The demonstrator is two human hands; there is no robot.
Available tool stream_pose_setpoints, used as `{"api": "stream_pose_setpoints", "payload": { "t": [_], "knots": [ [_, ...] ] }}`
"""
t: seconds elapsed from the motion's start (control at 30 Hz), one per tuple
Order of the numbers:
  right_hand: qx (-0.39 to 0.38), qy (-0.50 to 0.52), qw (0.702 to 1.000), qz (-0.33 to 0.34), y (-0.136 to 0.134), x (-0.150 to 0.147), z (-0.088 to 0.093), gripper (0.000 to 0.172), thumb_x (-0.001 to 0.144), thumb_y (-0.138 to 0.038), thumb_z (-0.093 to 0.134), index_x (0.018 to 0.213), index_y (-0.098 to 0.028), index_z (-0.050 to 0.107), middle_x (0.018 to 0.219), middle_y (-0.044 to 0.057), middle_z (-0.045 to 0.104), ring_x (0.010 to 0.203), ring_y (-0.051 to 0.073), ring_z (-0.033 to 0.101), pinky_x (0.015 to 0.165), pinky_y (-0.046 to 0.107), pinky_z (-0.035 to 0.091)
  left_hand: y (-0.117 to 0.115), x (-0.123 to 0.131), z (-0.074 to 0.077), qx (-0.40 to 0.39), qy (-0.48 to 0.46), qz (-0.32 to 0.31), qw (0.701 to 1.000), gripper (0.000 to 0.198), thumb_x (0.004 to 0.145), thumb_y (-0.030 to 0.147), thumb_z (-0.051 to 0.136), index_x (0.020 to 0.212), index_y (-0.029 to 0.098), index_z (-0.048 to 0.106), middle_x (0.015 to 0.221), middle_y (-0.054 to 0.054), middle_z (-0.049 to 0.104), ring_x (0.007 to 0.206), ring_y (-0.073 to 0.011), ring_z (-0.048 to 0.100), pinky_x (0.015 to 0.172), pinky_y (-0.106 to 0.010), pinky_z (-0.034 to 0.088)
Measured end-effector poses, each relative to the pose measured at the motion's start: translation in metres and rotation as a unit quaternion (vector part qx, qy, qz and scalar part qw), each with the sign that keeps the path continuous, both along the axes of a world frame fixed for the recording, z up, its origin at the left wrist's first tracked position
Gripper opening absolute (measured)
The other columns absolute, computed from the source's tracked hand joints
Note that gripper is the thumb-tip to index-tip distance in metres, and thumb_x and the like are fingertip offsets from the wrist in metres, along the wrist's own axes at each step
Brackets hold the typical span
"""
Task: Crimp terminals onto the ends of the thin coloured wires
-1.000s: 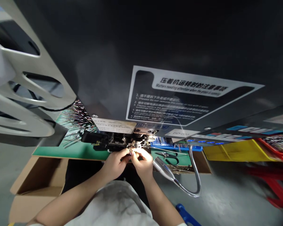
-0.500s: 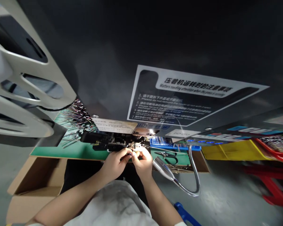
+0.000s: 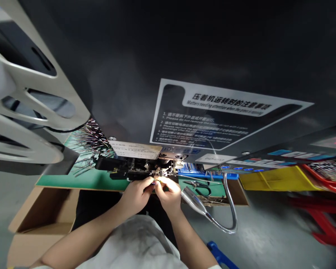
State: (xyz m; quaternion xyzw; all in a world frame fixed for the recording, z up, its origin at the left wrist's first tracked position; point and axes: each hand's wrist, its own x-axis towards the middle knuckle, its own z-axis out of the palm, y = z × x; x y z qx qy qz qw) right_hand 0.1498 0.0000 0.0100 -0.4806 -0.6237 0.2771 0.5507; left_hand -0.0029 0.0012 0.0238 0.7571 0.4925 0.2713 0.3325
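My left hand (image 3: 136, 194) and my right hand (image 3: 169, 194) meet fingertip to fingertip at the front of a large dark press machine (image 3: 123, 74). Both are closed in a pinch. A tiny bit of something dark bluish shows between the fingertips, too small to make out. Just beyond them is the brightly lit metal crimping head (image 3: 161, 172). A bundle of thin dark wires (image 3: 93, 140) lies on the green mat (image 3: 100, 182) to the left. Right of my right hand is the silver lamp head (image 3: 193, 200) on a flexible neck.
Black-handled scissors (image 3: 203, 186) and a blue tray (image 3: 192, 172) with wires lie right of the machine head. A cardboard box (image 3: 44, 213) stands at lower left, yellow bins (image 3: 274, 178) and a red tray (image 3: 324, 179) at right. A pale wheel guard (image 3: 72, 101) is at left.
The fingers of my right hand have shifted slightly left, closer against those of my left hand. The camera view has moved a little.
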Motion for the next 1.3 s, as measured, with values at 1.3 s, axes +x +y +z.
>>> {"api": "stream_pose_setpoints", "payload": {
  "t": [1.3],
  "knots": [
    [-0.044, 0.037, 0.998, 0.003, -0.002, -0.001, 0.003, 0.012, 0.083, -0.022, 0.063, 0.088, -0.019, 0.073, 0.056, -0.003, 0.054, 0.045, 0.012, 0.046, 0.047, 0.026, 0.045, 0.000, 0.001, 0.003, 0.004, 0.018, -0.008, 1.000, 0.016, 0.093, 0.016, 0.049, 0.096, 0.023, 0.063, 0.090, -0.002, 0.075, 0.082, -0.0199, 0.072, 0.069, -0.025, 0.050]
  ]
}}
